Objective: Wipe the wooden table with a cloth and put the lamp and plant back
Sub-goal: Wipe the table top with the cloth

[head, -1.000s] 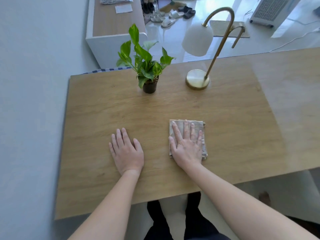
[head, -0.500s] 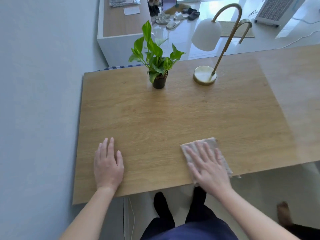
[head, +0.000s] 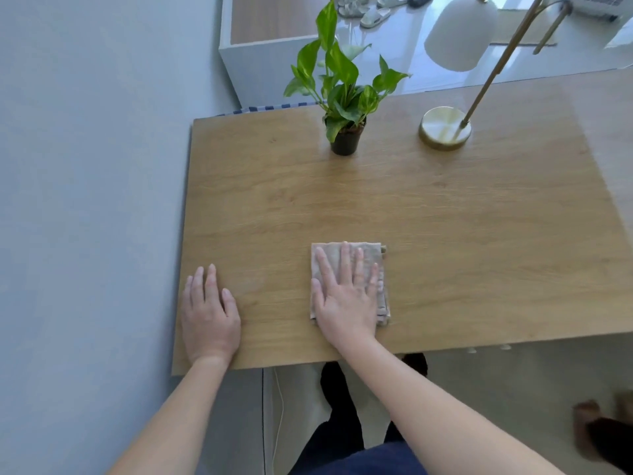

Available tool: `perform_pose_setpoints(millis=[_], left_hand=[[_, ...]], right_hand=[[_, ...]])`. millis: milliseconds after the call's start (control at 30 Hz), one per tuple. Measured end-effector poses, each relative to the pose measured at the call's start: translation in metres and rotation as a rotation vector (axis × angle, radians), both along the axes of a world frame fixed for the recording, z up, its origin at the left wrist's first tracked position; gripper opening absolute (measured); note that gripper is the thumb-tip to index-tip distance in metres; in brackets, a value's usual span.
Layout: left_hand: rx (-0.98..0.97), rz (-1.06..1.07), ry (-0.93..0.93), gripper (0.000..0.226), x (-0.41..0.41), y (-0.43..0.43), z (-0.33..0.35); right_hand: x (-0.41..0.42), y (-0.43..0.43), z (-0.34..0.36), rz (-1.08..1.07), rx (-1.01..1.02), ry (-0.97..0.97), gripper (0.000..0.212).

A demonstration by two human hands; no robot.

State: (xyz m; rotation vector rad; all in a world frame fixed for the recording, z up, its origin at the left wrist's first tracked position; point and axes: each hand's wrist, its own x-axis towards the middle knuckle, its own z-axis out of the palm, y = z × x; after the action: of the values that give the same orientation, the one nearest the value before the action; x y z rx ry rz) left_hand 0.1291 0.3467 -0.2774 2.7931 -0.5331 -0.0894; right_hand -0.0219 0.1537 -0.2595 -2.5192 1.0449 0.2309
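Observation:
The wooden table (head: 462,241) fills the middle of the view. A folded beige cloth (head: 378,262) lies near its front edge, and my right hand (head: 346,296) presses flat on it with fingers spread. My left hand (head: 209,313) rests palm down on the bare wood at the front left corner, holding nothing. A small green plant in a black pot (head: 344,142) stands at the back of the table. To its right stands the lamp, with a round brass base (head: 444,128), a slanted brass stem and a white shade (head: 459,32).
A grey wall (head: 85,200) runs along the table's left edge. Behind the table are a white cabinet with a wooden top (head: 260,32) and several slippers (head: 370,12) on the floor. A person's foot (head: 589,423) shows at the lower right.
My right hand has slid the cloth back from the front edge toward the table's middle and squared it up. My left hand stays flat near the left corner.

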Motion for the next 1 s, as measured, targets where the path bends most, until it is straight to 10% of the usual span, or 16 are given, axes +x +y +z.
perform_pose_setpoints(millis=[200, 600, 1000], left_hand=[[-0.093, -0.031, 0.072, 0.053, 0.009, 0.014, -0.001], [-0.203, 0.048, 0.060, 0.050, 0.015, 0.046, -0.009], [-0.266, 0.077, 0.060, 0.048, 0.018, 0.061, -0.015]], right_hand=[[-0.062, 0.002, -0.004, 0.388, -0.016, -0.065, 0.057], [0.067, -0.060, 0.001, 0.005, -0.047, 0.007, 0.058], [0.042, 0.066, -0.007, 0.806, 0.021, -0.083, 0.054]])
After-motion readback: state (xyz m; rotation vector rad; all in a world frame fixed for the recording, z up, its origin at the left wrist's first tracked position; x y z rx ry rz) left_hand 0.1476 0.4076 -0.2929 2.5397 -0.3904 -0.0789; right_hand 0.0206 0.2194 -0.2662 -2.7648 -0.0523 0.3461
